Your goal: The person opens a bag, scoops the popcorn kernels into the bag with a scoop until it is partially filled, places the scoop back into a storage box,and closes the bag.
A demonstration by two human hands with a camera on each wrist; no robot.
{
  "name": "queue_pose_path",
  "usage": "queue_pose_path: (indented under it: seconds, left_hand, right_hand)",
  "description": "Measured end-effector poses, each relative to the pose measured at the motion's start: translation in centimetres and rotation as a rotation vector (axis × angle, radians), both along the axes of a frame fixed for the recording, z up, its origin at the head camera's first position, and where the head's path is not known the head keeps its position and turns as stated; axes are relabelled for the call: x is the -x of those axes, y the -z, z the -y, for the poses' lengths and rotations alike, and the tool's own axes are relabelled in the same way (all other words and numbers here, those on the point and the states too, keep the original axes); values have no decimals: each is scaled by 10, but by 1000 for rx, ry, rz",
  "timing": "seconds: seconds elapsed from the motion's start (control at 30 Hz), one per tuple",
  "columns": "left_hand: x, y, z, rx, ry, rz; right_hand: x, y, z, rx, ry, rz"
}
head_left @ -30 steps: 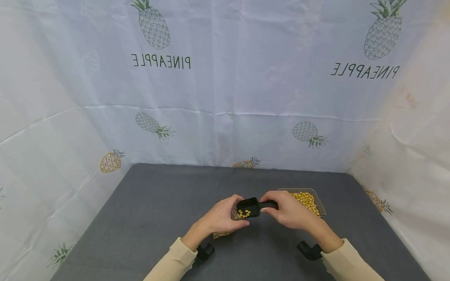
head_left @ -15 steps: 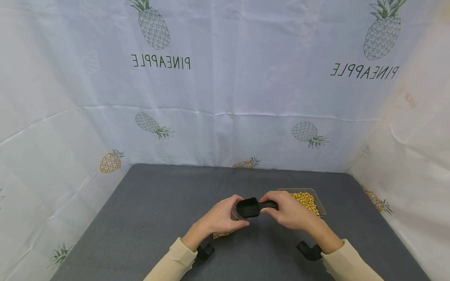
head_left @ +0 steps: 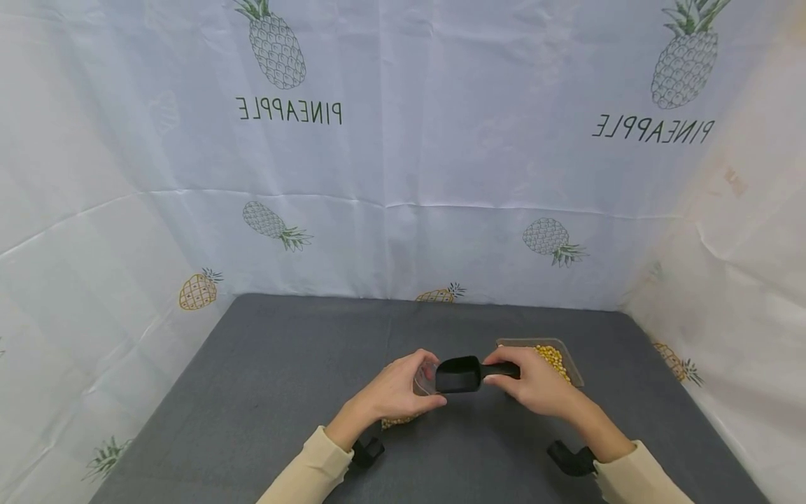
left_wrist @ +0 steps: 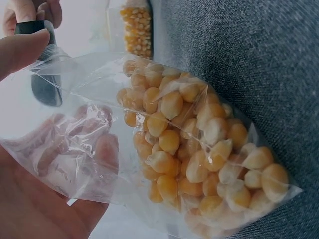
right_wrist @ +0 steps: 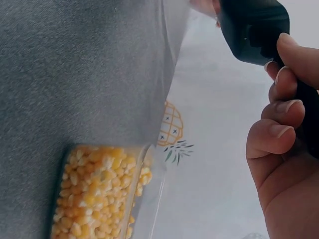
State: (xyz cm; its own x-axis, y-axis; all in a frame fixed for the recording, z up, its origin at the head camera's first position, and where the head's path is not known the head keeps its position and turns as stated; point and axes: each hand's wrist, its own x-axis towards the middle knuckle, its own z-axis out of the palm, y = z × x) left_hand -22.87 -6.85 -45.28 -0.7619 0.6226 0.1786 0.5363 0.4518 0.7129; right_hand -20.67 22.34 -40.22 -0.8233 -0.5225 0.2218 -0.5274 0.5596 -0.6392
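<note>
My left hand point(head_left: 398, 388) holds a clear plastic bag point(left_wrist: 89, 164) by its upper part, fingers and thumb spread round the open mouth. Yellow corn kernels point(left_wrist: 189, 149) fill the bag's lower part, which hangs close over the grey cloth. My right hand point(head_left: 532, 378) grips the handle of a black scoop point(head_left: 458, 374). The scoop's bowl shows no kernels in the head view, and its front edge is right at the bag's mouth. In the right wrist view the fingers point(right_wrist: 274, 134) curl round the handle.
A clear rectangular container point(head_left: 569, 360) of corn kernels point(right_wrist: 94, 189) stands behind my right hand on the grey tabletop point(head_left: 302, 364). A white pineapple-print curtain point(head_left: 403, 245) encloses the back and sides. Black straps point(head_left: 569, 458) sit at both wrists.
A few kernels lay in the scoop one second ago and were gone from it half a second later. My right hand has since moved the scoop rightward, partly out of the bag's mouth.
</note>
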Motion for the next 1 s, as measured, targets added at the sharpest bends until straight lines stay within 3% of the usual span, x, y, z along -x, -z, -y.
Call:
queue_pose_path:
  seconds: [0.4,0.7,1.0]
  left_hand:
    - [1,0,0,2,10,-11]
    - [2,1,0,0,7,2]
    - [2,0,1,-3,8,9]
  right_hand:
    - [-3,2,-21,-5,108,102]
    - [-6,8,-42,-25,155,70]
    - [-9,14,-63,-8,224,106]
